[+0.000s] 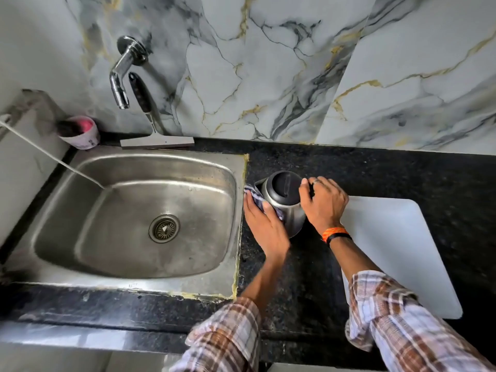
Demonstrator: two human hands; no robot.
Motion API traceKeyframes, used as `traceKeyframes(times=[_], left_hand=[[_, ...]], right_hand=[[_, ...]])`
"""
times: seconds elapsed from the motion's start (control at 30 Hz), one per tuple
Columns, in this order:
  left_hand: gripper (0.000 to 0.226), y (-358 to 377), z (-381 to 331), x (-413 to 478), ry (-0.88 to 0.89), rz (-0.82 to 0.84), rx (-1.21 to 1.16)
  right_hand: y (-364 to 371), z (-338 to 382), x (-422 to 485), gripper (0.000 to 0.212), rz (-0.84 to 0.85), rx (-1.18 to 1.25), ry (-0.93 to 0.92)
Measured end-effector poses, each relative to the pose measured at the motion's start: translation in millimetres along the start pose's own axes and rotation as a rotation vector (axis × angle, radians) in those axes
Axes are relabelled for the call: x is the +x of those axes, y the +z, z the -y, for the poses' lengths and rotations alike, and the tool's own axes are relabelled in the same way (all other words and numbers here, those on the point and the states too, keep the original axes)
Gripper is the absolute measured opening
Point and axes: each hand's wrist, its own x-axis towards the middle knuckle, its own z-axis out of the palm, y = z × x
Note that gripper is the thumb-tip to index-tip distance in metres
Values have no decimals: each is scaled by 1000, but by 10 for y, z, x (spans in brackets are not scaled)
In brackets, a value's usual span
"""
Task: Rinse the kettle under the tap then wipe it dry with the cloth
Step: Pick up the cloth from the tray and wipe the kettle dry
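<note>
A steel kettle (285,204) with a black lid stands on the dark granite counter (375,173), just right of the sink. My left hand (264,225) presses a blue checked cloth (253,198) flat against the kettle's left side. My right hand (323,201) grips the kettle on its right, where the handle is hidden under my fingers. The chrome tap (122,76) juts from the marble wall above the sink, with no water running from it.
The steel sink (134,210) fills the left. A thin white hose (48,154) reaches into it. A pink cup (80,132) and a squeegee (150,122) stand behind it. A white cutting board (397,251) lies right of the kettle.
</note>
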Motion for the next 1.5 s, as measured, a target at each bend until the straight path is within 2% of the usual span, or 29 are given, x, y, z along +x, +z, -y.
traceKeyframes(times=[0.13, 0.27, 0.37, 0.47, 0.63, 0.83, 0.9, 1.1, 1.17, 1.27, 1.37, 1.43, 1.5], left_hand=[[48, -103, 101, 410, -24, 122, -111], [58, -74, 218, 49, 48, 119, -37], [69, -62, 219, -234, 84, 132, 58], [63, -76, 162, -91, 129, 123, 84], [59, -95, 160, 190, 181, 140, 98], [73, -90, 233, -85, 241, 159, 176], [69, -49, 171, 50, 244, 128, 174], [48, -69, 95, 582, 159, 174, -38], [50, -58, 168, 384, 111, 135, -23], [65, -39, 210, -62, 64, 125, 25], [61, -20, 124, 45, 1, 104, 11], [52, -67, 76, 338, -19, 140, -10], [49, -113, 42, 610, -23, 261, -21]], right_hand=[[90, -32, -19, 35, -44, 4, -10], [82, -35, -19, 36, -55, 2, -6], [22, -4, -30, 43, 0, -36, 2], [-27, 14, 7, 54, 74, -113, 0], [49, 204, 97, 59, 228, -169, -182], [57, 210, 95, 63, 262, -169, -201], [50, 219, 103, 64, 258, -161, -197], [72, 205, 85, 66, 250, -172, -209], [85, 215, 85, 66, 253, -159, -200], [84, 218, 86, 65, 246, -159, -193], [96, 192, 81, 65, 230, -170, -207], [109, 174, 72, 65, 219, -177, -210], [110, 171, 67, 64, 212, -176, -200]])
